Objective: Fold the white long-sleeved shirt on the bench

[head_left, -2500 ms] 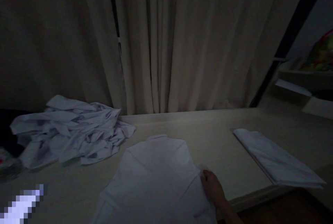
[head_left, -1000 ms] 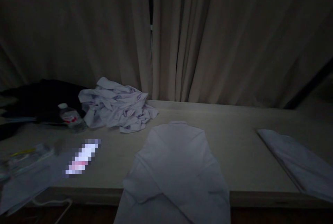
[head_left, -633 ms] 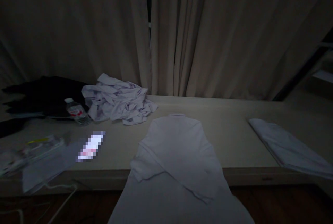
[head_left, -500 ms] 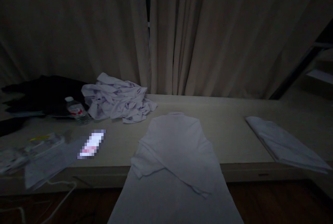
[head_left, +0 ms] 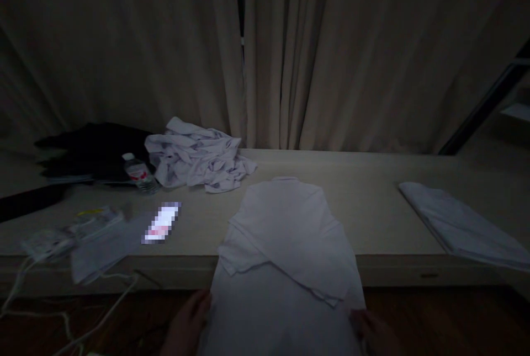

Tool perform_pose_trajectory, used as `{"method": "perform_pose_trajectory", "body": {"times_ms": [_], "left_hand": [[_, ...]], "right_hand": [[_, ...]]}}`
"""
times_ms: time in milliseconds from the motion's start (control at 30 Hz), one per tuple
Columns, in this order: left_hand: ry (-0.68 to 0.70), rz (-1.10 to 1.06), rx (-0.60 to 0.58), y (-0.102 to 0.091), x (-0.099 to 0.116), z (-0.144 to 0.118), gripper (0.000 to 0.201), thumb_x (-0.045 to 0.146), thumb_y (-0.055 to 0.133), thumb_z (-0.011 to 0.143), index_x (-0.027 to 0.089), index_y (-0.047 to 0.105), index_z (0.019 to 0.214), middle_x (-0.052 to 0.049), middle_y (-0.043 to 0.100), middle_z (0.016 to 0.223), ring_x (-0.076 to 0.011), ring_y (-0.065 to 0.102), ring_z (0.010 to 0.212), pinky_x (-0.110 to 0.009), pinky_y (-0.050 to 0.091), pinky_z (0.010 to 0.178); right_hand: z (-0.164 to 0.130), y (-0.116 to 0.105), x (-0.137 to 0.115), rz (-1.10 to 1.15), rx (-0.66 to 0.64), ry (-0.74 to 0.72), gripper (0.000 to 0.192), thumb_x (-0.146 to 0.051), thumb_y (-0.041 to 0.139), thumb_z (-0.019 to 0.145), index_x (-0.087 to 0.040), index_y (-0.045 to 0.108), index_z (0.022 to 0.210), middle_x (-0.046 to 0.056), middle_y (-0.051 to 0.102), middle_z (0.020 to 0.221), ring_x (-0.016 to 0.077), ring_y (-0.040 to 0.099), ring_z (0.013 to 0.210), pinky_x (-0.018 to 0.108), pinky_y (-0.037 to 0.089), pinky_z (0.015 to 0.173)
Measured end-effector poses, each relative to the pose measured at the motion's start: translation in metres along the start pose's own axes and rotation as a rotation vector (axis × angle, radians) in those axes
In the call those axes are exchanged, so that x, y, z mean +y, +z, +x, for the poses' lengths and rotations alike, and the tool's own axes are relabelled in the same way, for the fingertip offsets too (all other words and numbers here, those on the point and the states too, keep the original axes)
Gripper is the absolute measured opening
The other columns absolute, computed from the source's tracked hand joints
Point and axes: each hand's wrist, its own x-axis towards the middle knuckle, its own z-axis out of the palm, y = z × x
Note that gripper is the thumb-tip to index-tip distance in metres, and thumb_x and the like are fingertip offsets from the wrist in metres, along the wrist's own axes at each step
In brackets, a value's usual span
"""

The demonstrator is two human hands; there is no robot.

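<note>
A white long-sleeved shirt [head_left: 285, 223] lies back side up, its collar on the table and its lower part hanging over the front edge towards me. Both sleeves are folded across its back. My left hand [head_left: 189, 322] is at the shirt's left side, below the table edge, with its fingers closed on the cloth. At the opposite side, my right hand [head_left: 372, 329] has its fingers closed on the shirt's right edge. Both hands are dim and a little blurred, and the shirt's hem is out of view.
On the table [head_left: 372, 207] lie a crumpled white garment [head_left: 199, 154], dark clothes [head_left: 95, 149], a water bottle [head_left: 139, 174], a lit phone [head_left: 162, 223], papers [head_left: 107, 245] and a cabled power strip [head_left: 49, 243]. A folded white garment [head_left: 464, 223] is at right. Curtains [head_left: 265, 58] hang behind.
Both my hands have come into view at the shirt's sides, and its lower part now looks narrower. The view has shifted slightly left.
</note>
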Motion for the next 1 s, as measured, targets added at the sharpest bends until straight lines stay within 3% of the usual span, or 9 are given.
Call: {"method": "perform_pose_trajectory", "body": {"times_ms": [100, 233, 300, 467, 567, 667, 800, 900, 1000], "left_hand": [[-0.039, -0.087, -0.082, 0.029, 0.018, 0.029, 0.068, 0.067, 0.039, 0.068, 0.015, 0.049, 0.110, -0.007, 0.066, 0.082, -0.0191, 0.062, 0.055, -0.033, 0.051, 0.053], [-0.149, -0.088, -0.185, 0.055, 0.031, 0.051, 0.065, 0.069, 0.035, 0.070, 0.016, 0.045, 0.106, -0.001, 0.057, 0.067, -0.0164, 0.055, 0.041, -0.027, 0.036, 0.039], [-0.174, -0.017, -0.191, 0.059, 0.033, 0.057, 0.062, 0.069, 0.032, 0.073, 0.016, 0.045, 0.103, -0.001, 0.058, 0.065, -0.0185, 0.058, 0.044, -0.029, 0.040, 0.042], [-0.013, 0.404, -0.106, 0.059, 0.044, 0.057, 0.039, 0.052, 0.031, 0.081, 0.018, 0.049, 0.081, -0.013, 0.066, 0.079, -0.0271, 0.066, 0.078, -0.037, 0.046, 0.071], [0.025, 0.471, -0.127, 0.061, 0.057, 0.048, 0.031, 0.047, 0.033, 0.080, 0.021, 0.048, 0.073, -0.013, 0.066, 0.078, -0.0278, 0.065, 0.077, -0.037, 0.043, 0.069], [0.067, 0.504, -0.192, 0.060, 0.064, 0.037, 0.032, 0.047, 0.032, 0.081, 0.022, 0.047, 0.069, -0.009, 0.067, 0.075, -0.0228, 0.064, 0.073, -0.032, 0.041, 0.065], [0.044, 0.476, -0.320, 0.051, 0.055, 0.027, 0.034, 0.044, 0.029, 0.084, 0.021, 0.051, 0.072, -0.006, 0.068, 0.078, -0.0195, 0.064, 0.075, -0.028, 0.041, 0.064], [0.045, 0.486, -0.315, 0.046, 0.038, 0.024, 0.034, 0.043, 0.029, 0.084, 0.021, 0.053, 0.074, -0.005, 0.069, 0.080, -0.0199, 0.065, 0.078, -0.028, 0.042, 0.068], [0.057, 0.456, -0.327, 0.044, 0.017, 0.018, 0.035, 0.044, 0.030, 0.085, 0.022, 0.054, 0.071, -0.004, 0.069, 0.076, -0.0189, 0.065, 0.077, -0.028, 0.044, 0.070]], "right_hand": [[0.013, 0.019, -0.023, 0.027, -0.020, -0.064, 0.054, -0.065, 0.037, 0.073, -0.018, 0.063, 0.082, 0.008, 0.070, 0.082, 0.0220, 0.064, 0.079, 0.032, 0.049, 0.073], [0.024, 0.023, -0.036, 0.094, 0.043, -0.005, 0.053, -0.066, 0.044, 0.068, -0.019, 0.060, 0.086, 0.009, 0.070, 0.085, 0.0244, 0.063, 0.085, 0.032, 0.048, 0.074], [0.026, 0.023, -0.039, 0.125, 0.058, 0.012, 0.052, -0.066, 0.048, 0.065, -0.019, 0.059, 0.085, 0.008, 0.069, 0.081, 0.0245, 0.063, 0.083, 0.032, 0.047, 0.072], [0.027, 0.031, -0.049, 0.238, 0.033, -0.008, 0.045, -0.065, 0.052, 0.063, -0.021, 0.053, 0.074, -0.002, 0.056, 0.057, 0.0167, 0.052, 0.058, 0.028, 0.039, 0.055], [0.027, 0.034, -0.053, 0.232, 0.047, -0.045, 0.044, -0.065, 0.052, 0.062, -0.022, 0.047, 0.063, -0.003, 0.052, 0.056, 0.0155, 0.049, 0.059, 0.027, 0.038, 0.056], [0.027, 0.032, -0.053, 0.175, 0.056, -0.045, 0.044, -0.066, 0.050, 0.064, -0.022, 0.049, 0.065, 0.000, 0.057, 0.065, 0.0180, 0.053, 0.068, 0.028, 0.041, 0.064], [0.025, 0.021, -0.051, 0.118, 0.049, -0.039, 0.046, -0.066, 0.039, 0.072, -0.022, 0.049, 0.064, 0.002, 0.058, 0.064, 0.0193, 0.055, 0.070, 0.030, 0.042, 0.070], [0.024, 0.017, -0.046, 0.060, -0.018, -0.048, 0.048, -0.066, 0.035, 0.074, -0.022, 0.048, 0.059, 0.002, 0.057, 0.060, 0.0182, 0.053, 0.062, 0.030, 0.042, 0.064], [0.025, 0.022, -0.036, 0.027, -0.085, -0.029, 0.047, -0.064, 0.038, 0.074, -0.021, 0.054, 0.066, 0.004, 0.063, 0.069, 0.0191, 0.057, 0.067, 0.030, 0.044, 0.065]]}}
